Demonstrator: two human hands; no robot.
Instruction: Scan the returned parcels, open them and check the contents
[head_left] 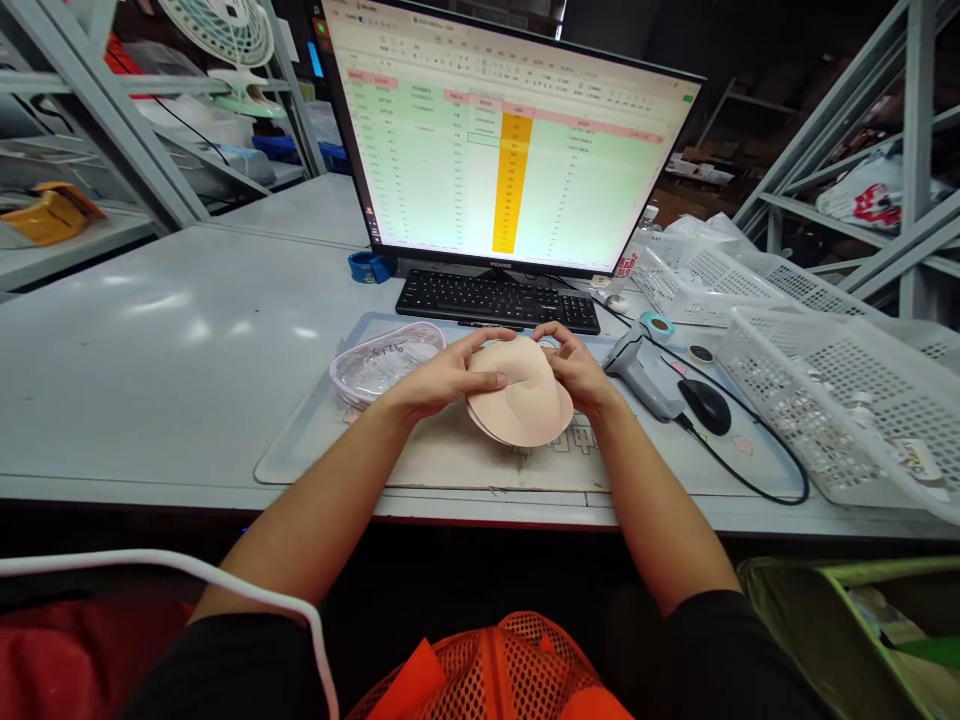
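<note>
A stack of beige, rounded bra pads (523,393) is held up over the desk mat, just in front of the keyboard. My left hand (455,374) grips its left side, thumb pressed on the front face and fingers behind. On the right, my right hand (571,366) closes on the upper edge, its fingertips partly hidden behind the pads. Beside my left hand lies a clear plastic pouch (386,365) with a pink-white rim and handwritten digits on it.
A monitor (495,140) showing a spreadsheet stands behind the keyboard (495,300). To the right are a barcode scanner (643,375), its cable, a black mouse (705,405) and white perforated baskets (840,410). A blue tape roll (369,266) sits left of the keyboard.
</note>
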